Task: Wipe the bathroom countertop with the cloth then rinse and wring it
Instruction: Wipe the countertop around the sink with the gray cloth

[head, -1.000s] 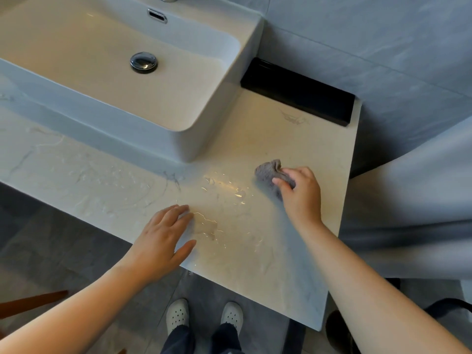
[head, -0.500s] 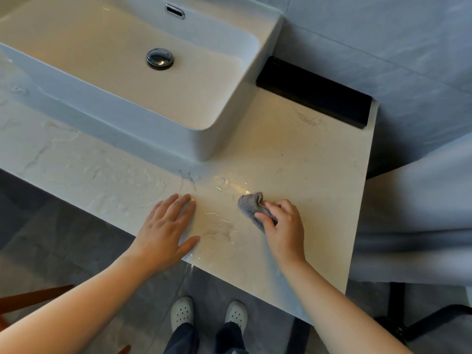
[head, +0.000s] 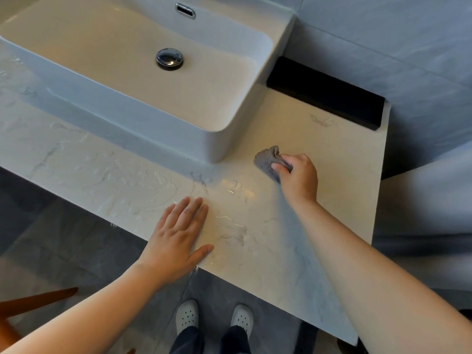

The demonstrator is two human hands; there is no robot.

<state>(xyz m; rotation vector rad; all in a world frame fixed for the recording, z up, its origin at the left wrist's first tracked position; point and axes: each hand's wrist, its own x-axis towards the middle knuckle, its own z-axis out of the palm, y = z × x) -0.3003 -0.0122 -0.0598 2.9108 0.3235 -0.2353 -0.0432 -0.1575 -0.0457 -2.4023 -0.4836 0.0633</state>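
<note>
A small grey cloth is bunched on the pale marble countertop, just right of the basin's front corner. My right hand grips it from behind and presses it onto the surface. My left hand lies flat, fingers together, on the countertop's front edge, holding nothing. Streaks and drops of water glisten between the two hands and further left.
A white rectangular basin with a chrome drain plug stands on the counter at the back left. A black box sits against the tiled wall at the back right. My white shoes show below the counter edge.
My right hand slid the cloth toward me and left, then away and right again to beside the basin corner. The left hand stayed flat on the front edge.
</note>
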